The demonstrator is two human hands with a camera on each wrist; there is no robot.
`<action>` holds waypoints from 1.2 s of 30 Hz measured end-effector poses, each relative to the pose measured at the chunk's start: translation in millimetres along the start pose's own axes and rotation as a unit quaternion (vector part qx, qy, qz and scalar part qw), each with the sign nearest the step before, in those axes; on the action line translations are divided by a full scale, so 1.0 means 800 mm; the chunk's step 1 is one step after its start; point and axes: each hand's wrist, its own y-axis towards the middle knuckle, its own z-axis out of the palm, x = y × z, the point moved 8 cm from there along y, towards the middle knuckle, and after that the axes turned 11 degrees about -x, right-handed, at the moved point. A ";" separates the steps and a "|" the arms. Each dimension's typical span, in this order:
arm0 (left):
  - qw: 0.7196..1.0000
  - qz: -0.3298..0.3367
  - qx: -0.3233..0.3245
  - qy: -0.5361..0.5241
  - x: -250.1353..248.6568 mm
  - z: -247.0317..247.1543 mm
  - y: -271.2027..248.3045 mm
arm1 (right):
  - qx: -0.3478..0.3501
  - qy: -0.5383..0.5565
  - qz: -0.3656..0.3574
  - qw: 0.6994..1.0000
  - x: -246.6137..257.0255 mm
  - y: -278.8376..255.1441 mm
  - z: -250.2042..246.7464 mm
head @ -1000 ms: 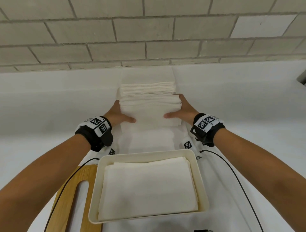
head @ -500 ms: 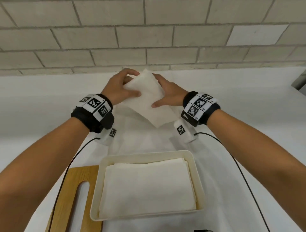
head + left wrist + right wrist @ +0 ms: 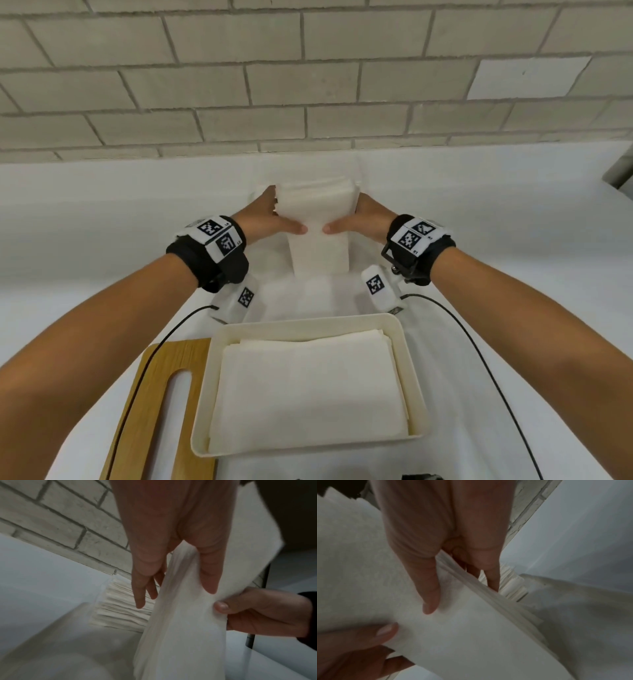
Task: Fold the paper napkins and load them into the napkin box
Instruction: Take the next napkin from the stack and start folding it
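I hold a small bundle of white paper napkins (image 3: 317, 219) up off the white tabletop (image 3: 85, 212), beyond the far rim of the cream rectangular plastic napkin box (image 3: 409, 370). My left hand (image 3: 270, 219) takes its left edge and my right hand (image 3: 364, 217) its right edge, each grip narrow: thumb pressed on the near face, fingers behind. The bundle hangs folded, its lower part drooping toward the tabletop, and the wrist views show several layered sheet edges pinched between thumb and fingers.

Past the box, right behind the held bundle, the stack of unfolded white napkins (image 3: 120, 605) lies on the tabletop against the pale brick wall (image 3: 308, 68). The left wrist view shows many sheets left in it.

The box already carries a flat layer of folded white napkins (image 3: 308, 387), reaching nearly to its walls on every side. Left of the box lies a light wooden board with a long slot (image 3: 157, 394), probably the box's lid, set aside on the tabletop.

By my reckoning the job is partly done: one layer is loaded, this bundle looks folded but is not yet in the box, and the stack by the wall has yet to be folded and loaded. Whether the box has room for all of it, I cannot tell.
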 end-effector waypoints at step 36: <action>0.998 0.016 -0.024 -0.062 -0.016 0.021 -0.001 | -0.029 -0.499 -0.277 0.820 0.101 -0.025 0.018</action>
